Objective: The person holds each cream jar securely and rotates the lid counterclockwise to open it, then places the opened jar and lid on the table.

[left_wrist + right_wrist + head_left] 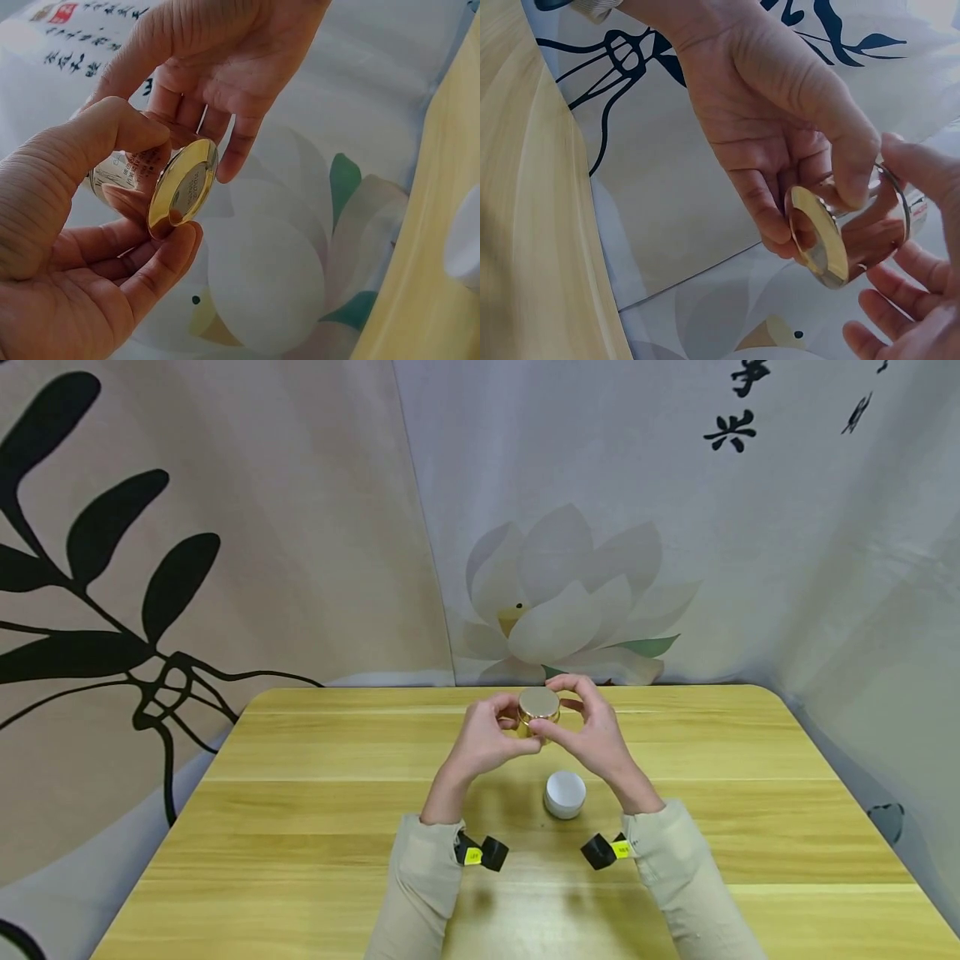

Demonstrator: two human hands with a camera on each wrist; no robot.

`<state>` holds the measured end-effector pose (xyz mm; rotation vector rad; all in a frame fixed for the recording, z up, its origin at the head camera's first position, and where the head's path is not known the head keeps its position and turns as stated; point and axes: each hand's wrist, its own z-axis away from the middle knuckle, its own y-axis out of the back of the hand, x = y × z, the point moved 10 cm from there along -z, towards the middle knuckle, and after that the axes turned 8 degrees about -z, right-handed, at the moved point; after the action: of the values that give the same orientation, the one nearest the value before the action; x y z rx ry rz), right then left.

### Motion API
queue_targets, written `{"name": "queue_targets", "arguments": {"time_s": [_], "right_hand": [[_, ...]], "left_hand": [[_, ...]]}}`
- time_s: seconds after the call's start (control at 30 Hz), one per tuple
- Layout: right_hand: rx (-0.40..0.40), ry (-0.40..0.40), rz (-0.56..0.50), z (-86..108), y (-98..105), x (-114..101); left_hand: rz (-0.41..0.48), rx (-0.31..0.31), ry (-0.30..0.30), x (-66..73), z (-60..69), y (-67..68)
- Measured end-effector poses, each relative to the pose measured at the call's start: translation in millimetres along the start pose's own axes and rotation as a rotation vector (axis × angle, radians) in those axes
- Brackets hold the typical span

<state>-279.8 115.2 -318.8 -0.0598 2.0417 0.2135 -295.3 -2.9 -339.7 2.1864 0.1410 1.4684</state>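
Observation:
A small shiny gold jar [538,703] is raised over the far part of the table, between both hands. My left hand [487,737] grips it from the left, and my right hand [596,737] pinches it from the right with thumb and fingers. The left wrist view shows the jar's round gold base [187,187] and small print on its side. In the right wrist view the right thumb lies along the jar's mirror-like wall [870,232]. Nearer to me, a small round white jar [565,793] stands on the table below the hands.
The wooden table [300,827] has rounded far corners. Behind it hangs a fabric backdrop [337,527] printed with leaves and a lotus. A small black device with a yellow tag sits on the left wrist [483,853] and another on the right wrist [603,852].

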Motion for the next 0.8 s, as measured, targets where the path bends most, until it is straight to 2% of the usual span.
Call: {"name": "queue_targets", "arguments": {"time_s": [0.43, 0.6, 0.8], "right_hand": [[-0.085, 0.071, 0.039, 1.3, -2.7, -0.5], [-0.042, 0.025, 0.001, 1.4, -0.4, 3.0], [-0.011, 0.03, 0.009, 0.8, 1.1, 3.4]], "left_hand": [[-0.02, -0.004, 0.002, 0.2, 0.0, -0.8], [-0.014, -0.005, 0.008, -1.1, -0.5, -1.2], [-0.018, -0.005, 0.0, -0.5, -0.5, -1.3]]}}
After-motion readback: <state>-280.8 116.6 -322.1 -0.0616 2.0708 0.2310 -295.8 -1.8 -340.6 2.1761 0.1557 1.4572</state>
